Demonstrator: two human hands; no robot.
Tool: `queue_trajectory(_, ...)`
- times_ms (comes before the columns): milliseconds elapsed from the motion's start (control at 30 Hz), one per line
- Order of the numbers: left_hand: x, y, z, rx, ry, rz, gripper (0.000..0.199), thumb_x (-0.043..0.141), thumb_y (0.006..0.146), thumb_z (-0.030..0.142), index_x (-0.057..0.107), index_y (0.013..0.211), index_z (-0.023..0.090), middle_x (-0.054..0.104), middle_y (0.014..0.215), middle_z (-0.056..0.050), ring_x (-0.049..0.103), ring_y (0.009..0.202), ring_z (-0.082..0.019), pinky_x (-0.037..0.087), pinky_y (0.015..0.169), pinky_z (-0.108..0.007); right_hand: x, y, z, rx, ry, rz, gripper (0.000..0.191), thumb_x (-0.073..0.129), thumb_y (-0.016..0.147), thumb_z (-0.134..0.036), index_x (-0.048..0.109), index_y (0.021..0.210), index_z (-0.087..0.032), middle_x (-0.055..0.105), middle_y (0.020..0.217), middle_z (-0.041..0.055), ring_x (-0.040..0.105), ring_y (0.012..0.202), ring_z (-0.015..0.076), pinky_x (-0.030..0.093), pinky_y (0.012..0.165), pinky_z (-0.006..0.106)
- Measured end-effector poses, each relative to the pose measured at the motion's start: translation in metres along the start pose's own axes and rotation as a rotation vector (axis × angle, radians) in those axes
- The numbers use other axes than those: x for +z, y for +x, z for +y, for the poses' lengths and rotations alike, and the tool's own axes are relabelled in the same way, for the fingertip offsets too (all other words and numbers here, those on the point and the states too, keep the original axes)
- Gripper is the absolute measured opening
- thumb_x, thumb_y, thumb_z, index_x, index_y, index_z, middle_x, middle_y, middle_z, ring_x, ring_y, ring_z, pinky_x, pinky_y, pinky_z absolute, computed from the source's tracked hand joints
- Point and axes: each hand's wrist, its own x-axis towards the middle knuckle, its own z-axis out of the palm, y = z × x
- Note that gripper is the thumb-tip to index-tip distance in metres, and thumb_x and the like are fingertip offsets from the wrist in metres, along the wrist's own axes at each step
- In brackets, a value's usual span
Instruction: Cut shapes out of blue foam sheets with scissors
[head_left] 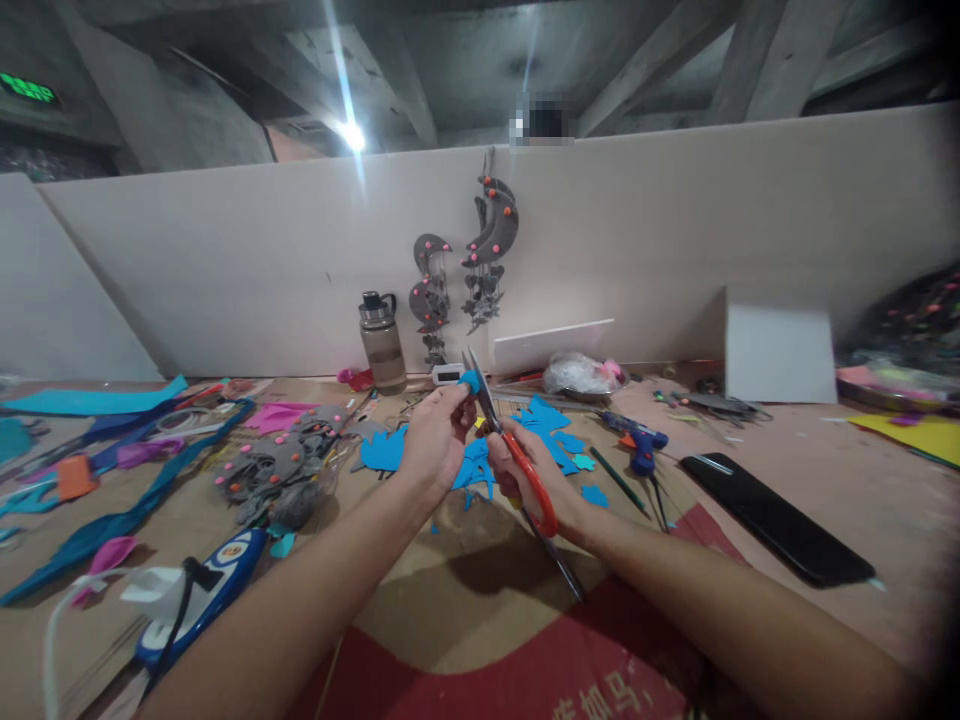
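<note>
Between the fingertips of my left hand [439, 430] is a small blue felt piece [469, 381], held up over the cardboard. My right hand [536, 465] grips a pair of scissors [534, 478] with orange-red handles. Their blades point up and away from me, slightly parted, right beside the felt piece; whether they touch it I cannot tell. Beneath and behind both hands lie blue felt scraps [551, 425], with a small blue cut-out [594, 495] to the right. A dark pencil-like stick [619, 482] rests nearby.
Grey moon ornaments [281, 460] lie left of my arm, near a blue-and-white power strip [206, 590]. At right are a blue glue gun [641, 445] and a black phone [776, 518]. A water bottle [382, 345] stands against the white partition [262, 270].
</note>
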Motion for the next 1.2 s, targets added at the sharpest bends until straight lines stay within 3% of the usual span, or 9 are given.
queue_trajectory(733,0.0,0.009,0.02,0.018,0.213,-0.067,0.018,0.074,0.06,0.015,0.056,0.056,0.015,0.054,0.054,0.001,0.045,0.05,-0.007,0.034,0.051,-0.021,-0.006,0.002,-0.015,-0.06,-0.215,-0.007,0.036,0.061,0.086,-0.057,0.053,0.091,-0.022,0.037,0.062,-0.0069,0.029,0.049,0.008,0.026,0.045,0.021)
queue_trajectory(1200,-0.005,0.01,0.01,0.042,0.184,-0.081,0.018,0.074,0.063,0.017,0.057,0.057,0.014,0.054,0.056,0.001,0.044,0.051,-0.006,0.034,0.051,-0.02,-0.004,0.003,-0.014,-0.032,-0.231,0.037,0.032,0.065,0.085,-0.051,0.054,0.094,-0.022,0.042,0.061,-0.0067,0.035,0.049,0.0086,0.03,0.045,0.022)
